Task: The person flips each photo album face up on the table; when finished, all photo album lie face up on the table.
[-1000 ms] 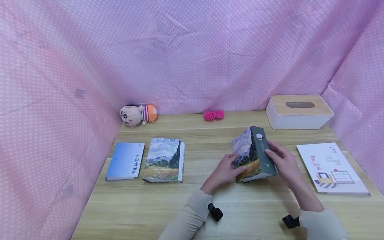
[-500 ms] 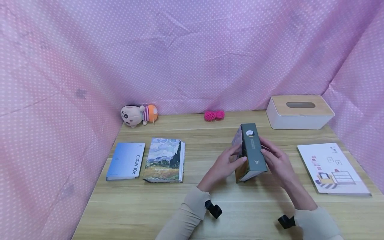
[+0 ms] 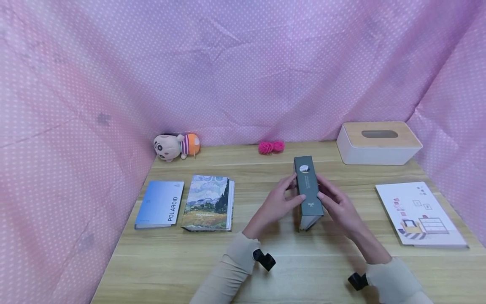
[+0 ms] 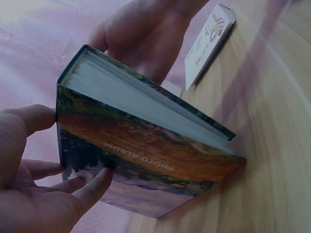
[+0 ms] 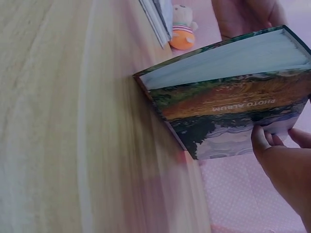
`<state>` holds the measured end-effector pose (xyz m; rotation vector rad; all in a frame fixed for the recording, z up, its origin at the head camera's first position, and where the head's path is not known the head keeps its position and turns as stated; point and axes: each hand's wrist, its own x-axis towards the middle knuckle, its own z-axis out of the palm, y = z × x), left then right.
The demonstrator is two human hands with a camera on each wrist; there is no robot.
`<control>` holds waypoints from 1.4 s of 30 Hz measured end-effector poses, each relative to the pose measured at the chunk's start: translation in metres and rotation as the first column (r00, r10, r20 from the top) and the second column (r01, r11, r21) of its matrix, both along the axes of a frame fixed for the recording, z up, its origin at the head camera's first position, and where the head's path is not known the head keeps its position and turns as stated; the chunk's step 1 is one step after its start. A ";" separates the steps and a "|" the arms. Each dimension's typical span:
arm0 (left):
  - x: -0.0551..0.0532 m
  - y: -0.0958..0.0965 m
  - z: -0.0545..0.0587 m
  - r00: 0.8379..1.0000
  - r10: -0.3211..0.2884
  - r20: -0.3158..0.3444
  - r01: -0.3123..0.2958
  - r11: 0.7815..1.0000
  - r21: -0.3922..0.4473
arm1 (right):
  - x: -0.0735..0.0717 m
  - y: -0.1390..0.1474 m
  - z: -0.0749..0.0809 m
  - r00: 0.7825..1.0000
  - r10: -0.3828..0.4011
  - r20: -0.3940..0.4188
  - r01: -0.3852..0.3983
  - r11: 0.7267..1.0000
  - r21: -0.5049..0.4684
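A thick photo album [image 3: 309, 190] with a dark green spine and painted landscape covers stands upright on the table, spine up. My left hand [image 3: 277, 202] holds it from the left, thumb along the spine's edge and fingertips on the cover. On the other side my right hand [image 3: 340, 210] holds the right cover, thumb by the spine. In the left wrist view, the album [image 4: 131, 141] has its covers spread slightly apart at the bottom, and its white pages show. The right wrist view shows the album's lower edge [image 5: 146, 80] at the wooden table.
To the left lie a similar landscape album [image 3: 206, 202] and a blue POLAROID album [image 3: 159, 204]. A white illustrated book [image 3: 421, 213] lies at right. Along the back are a plush toy [image 3: 176, 146], pink yarn [image 3: 271, 147] and a tissue box [image 3: 379, 143], before a pink dotted cloth [image 3: 243, 76].
Both hands have turned the album from a leftward-facing tilt to upright, so its spine now faces up. Album and hands have shifted somewhat left.
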<state>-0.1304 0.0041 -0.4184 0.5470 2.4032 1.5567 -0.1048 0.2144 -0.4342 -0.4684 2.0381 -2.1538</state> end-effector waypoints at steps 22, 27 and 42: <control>-0.007 -0.029 0.008 0.998 -0.045 -0.042 0.041 0.996 -0.077 | -0.006 -0.017 -0.022 0.999 0.048 0.012 -0.049 0.959 0.278; -0.009 -0.040 0.009 0.998 -0.061 -0.034 0.058 0.994 -0.092 | -0.008 -0.023 -0.025 0.998 0.053 0.044 -0.066 0.931 0.359; -0.011 -0.077 0.000 0.999 -0.038 0.029 0.040 0.996 -0.080 | -0.013 -0.044 -0.031 0.996 0.052 0.074 -0.081 0.878 0.472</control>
